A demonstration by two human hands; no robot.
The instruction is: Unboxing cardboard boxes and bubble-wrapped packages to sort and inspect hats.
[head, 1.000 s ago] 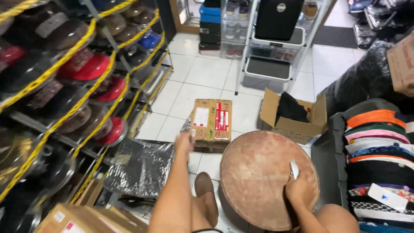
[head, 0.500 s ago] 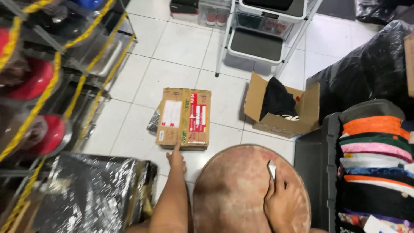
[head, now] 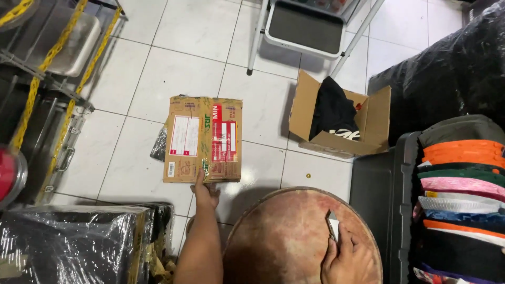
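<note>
A flat taped cardboard parcel with white and red labels lies on the white tiled floor. My left hand reaches down and touches its near edge, fingers on the cardboard. My right hand rests on a round reddish wooden tabletop and holds a small utility knife whose blade points away from me.
An open cardboard box with black cloth inside stands right of the parcel. A step stool is behind it. Stacked coloured caps fill a black bin at right. Metal shelving and a plastic-wrapped box sit at left.
The view has tilted further down and closer to the floor. My left hand has stretched forward onto the parcel's near edge. My right hand stays on the round tabletop with the knife.
</note>
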